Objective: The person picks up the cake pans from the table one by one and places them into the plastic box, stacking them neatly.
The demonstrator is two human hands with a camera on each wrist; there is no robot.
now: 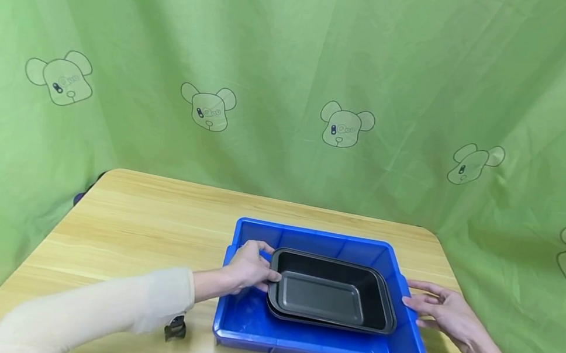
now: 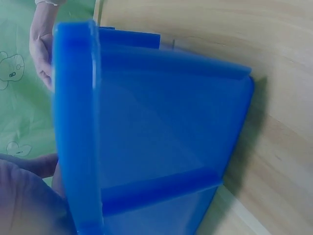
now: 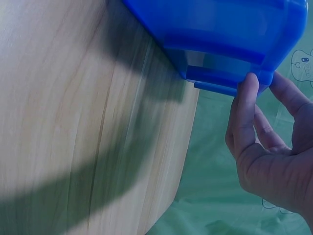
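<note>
A black rectangular loaf pan (image 1: 321, 296) sits tilted inside a blue plastic bin (image 1: 242, 339), and a second dark rim shows just beneath its front edge. My left hand (image 1: 250, 267) reaches over the bin's left wall and pinches the pan's left rim, thumb on the inner side. In the left wrist view, the bin's wall (image 2: 156, 127) hides most of that hand. At the opposite end, my right hand (image 1: 448, 317) holds the bin's right rim. Its fingers (image 3: 247, 105) are at the outside under the lip, with the thumb up over the edge.
The bin stands on a light wooden table (image 1: 162, 209), near its front right. A small black object (image 1: 176, 328) lies left of the bin, close to the left sleeve (image 1: 140, 300). Green curtain (image 1: 289, 36) with printed bear faces hangs round the back and sides.
</note>
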